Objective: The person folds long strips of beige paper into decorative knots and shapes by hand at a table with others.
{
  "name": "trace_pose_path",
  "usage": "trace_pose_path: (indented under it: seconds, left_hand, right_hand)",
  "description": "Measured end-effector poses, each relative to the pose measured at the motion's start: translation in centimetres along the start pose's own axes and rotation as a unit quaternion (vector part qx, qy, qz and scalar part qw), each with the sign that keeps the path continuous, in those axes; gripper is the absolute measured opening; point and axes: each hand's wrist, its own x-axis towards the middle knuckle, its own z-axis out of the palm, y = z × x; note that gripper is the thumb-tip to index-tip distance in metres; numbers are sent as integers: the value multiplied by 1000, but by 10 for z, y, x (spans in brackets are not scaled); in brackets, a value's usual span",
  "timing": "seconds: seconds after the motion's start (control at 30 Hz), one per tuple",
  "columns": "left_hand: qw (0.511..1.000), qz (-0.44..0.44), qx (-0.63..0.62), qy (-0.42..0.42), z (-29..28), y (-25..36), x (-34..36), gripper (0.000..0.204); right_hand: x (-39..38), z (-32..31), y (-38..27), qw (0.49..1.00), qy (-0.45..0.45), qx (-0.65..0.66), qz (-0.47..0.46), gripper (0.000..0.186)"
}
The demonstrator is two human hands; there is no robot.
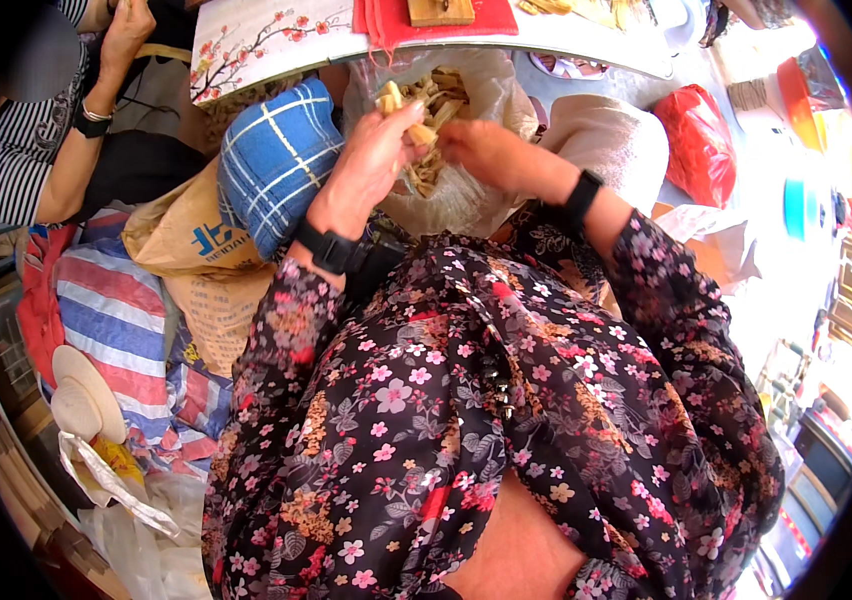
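Your left hand (371, 160) is closed around a small bunch of pale tan strips (398, 100), and your right hand (481, 150) pinches the end of that same bunch just beside it. Both hands work right over the mouth of the clear plastic bag (466, 190), which holds the loose pile of the same strips and stands between your knees, under the edge of the bench (586, 45).

The risk, as I judge it, is spillage. Your left hand grips the bunch by one end only, so a strip could slide out and drop past the bag's soft rim onto the blue checked cushion (276, 160) or the brown paper sack (186, 235). The bag itself looks slack and could sag if you lean on it.

By count: one bunch in hand, with too many strips to number; one clear bag; one cushion; one red bag (701, 140) to your right; a black band on each of your two wrists; one other person's arm (96, 110) at your left.
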Motion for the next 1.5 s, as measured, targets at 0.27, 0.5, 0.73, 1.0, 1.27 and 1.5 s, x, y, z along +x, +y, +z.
trace_pose_path:
  seconds: [0.27,0.5,0.73,1.0,1.27,1.5]
  left_hand:
    - [975,1,168,146,-12,-71,71,68]
    - [802,98,401,432,-42,-55,78,85]
    - [894,39,352,275,-43,-61,68,47]
    - [974,-203,13,103,-38,-63,44,56]
    - [964,-228,-139,-18,-27,-69,33,76]
    - [948,-222,-229,-16,-33,-81,48,50]
  right_hand:
    - [36,52,112,980,125,-46,145,23]
    - [23,44,151,977,-14,-153,146,31]
    - [23,-24,77,994,3,-7,107,19]
    - [-4,-94,-33,892,161,417,-66,22]
    - [-28,-105,-78,860,189,452,-140,23]
    - [-39,-102,-102,811,200,491,-249,27]
